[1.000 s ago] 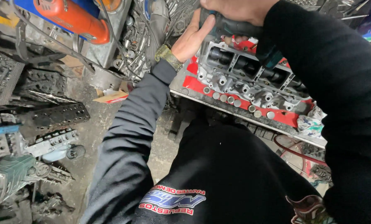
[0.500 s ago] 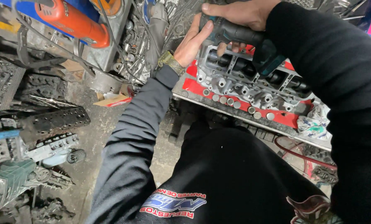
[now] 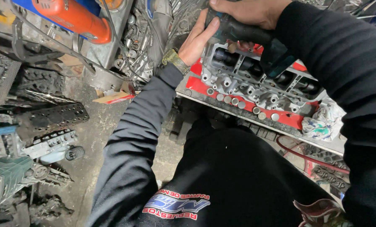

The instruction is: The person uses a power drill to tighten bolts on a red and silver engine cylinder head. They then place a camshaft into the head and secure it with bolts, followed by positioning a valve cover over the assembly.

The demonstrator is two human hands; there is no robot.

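Cluttered workshop, grimy concrete floor (image 3: 91, 138) scattered with old engine parts on the left, and a metal workbench (image 3: 238, 115) with a red top on the right. On that bench sits the grey aluminium cylinder head (image 3: 255, 82), valve holes facing up. My right hand (image 3: 247, 10) is wrapped tight around the dark teal power tool (image 3: 247, 35), held over the head's far edge. My left hand (image 3: 196, 40) lies open, fingers flat against the tool's front end, gripping nothing. A crumpled white rag (image 3: 324, 122) lies at the head's right end. An orange cylindrical tool (image 3: 76, 19) sits far left.
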